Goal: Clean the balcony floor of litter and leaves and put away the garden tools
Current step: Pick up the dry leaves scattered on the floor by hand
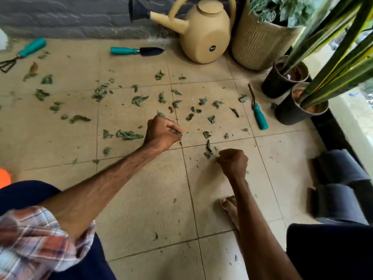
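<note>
A plaid sleeve (30,239) sits nearest; its left hand (161,132) is curled, pinching bits of the leaves (129,135). The right hand (233,162) is fisted, its contents hidden. The leaves look light, dry and crumbly, best scooped loosely. The rake (30,47), trowel (137,50) and weeder (260,116) should be stiff; grip their teal handles. The tiled floor (141,199) meets pots (282,81) on the right.

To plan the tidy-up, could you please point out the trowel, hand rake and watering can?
trowel (137,51): head view, where handle meets blade.
hand rake (27,49): head view, on its teal handle.
watering can (201,40): head view, on its round body.
</note>
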